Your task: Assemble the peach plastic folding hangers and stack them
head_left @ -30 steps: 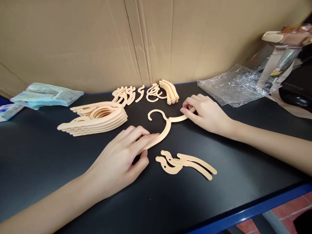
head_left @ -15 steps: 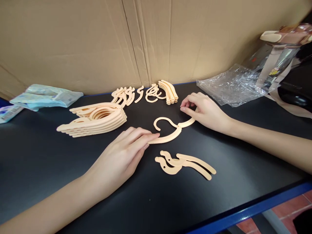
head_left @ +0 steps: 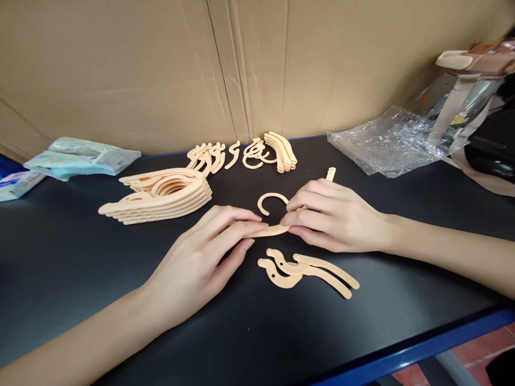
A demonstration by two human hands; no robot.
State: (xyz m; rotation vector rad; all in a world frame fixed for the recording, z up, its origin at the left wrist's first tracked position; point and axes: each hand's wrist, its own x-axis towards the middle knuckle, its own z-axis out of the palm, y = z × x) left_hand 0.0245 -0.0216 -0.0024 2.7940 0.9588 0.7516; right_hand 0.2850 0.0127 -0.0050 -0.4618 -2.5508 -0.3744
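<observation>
A cream plastic folding hanger (head_left: 270,231) lies on the black tabletop between my hands. Its curved hook (head_left: 263,202) points up and left, and one arm end sticks out above my right hand. My left hand (head_left: 209,249) pinches the left arm between thumb and fingers. Over the joint, my right hand (head_left: 336,217) closes on the hanger and hides most of its middle. Just in front lie loose hanger parts (head_left: 281,274), curved pieces with small holes and slim arms (head_left: 330,271).
A stack of folded hangers (head_left: 169,206) sits to the left. Behind are several hook pieces (head_left: 209,156) and a pile of arms (head_left: 281,153). A clear plastic bag (head_left: 378,145) and a bottle (head_left: 462,91) stand right; tissue packs (head_left: 84,158) lie left. Cardboard (head_left: 140,69) closes off the back.
My right hand has moved left and toward me, from the right arm of the hanger onto its joint. My left hand keeps its hold; the view has shifted slightly.
</observation>
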